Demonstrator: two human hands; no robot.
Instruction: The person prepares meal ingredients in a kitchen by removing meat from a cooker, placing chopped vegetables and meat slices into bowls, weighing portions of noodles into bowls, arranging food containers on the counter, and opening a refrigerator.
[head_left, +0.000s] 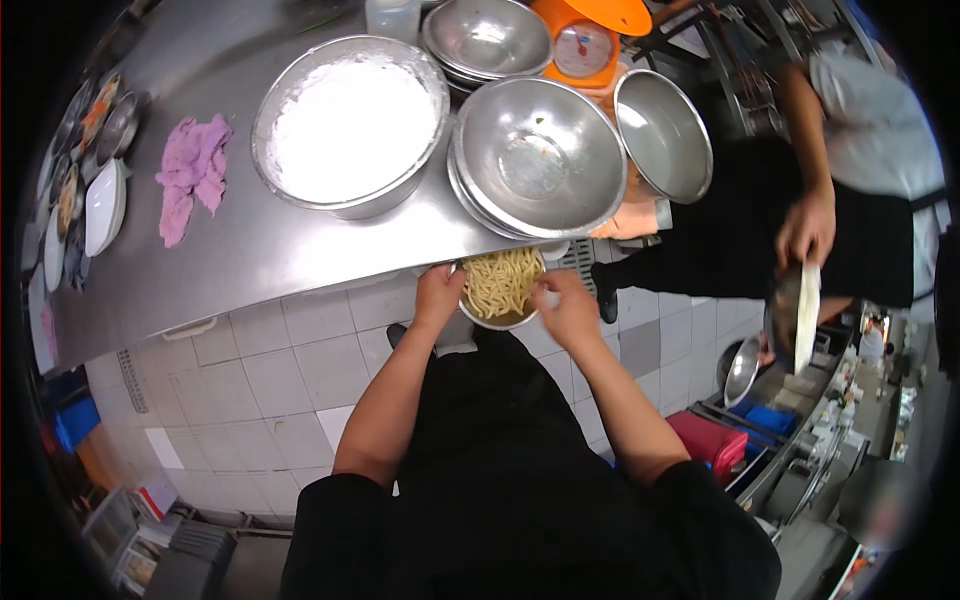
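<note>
A round metal bowl (497, 324) holding thick pale-yellow strips (502, 280), like noodles or cut fries, is in front of me, just below the steel table's near edge. My left hand (438, 296) is closed on its left rim, thumb toward the strips. At the right rim is my right hand (566, 308), fingers bent against the bowl and slightly blurred; its fingertips are partly hidden. On the table just beyond, a stack of wide metal bowls (590, 150) overhangs the edge, and to its left a large bowl (285, 190) holds white powder (355, 125).
A purple cloth (193, 170) and white dishes (104, 208) lie on the steel table (235, 255) at left. An orange scale (583, 50) and a deep pot (663, 135) stand at the back right. On the right a co-worker's hand (808, 228) holds a pale flat object (806, 320).
</note>
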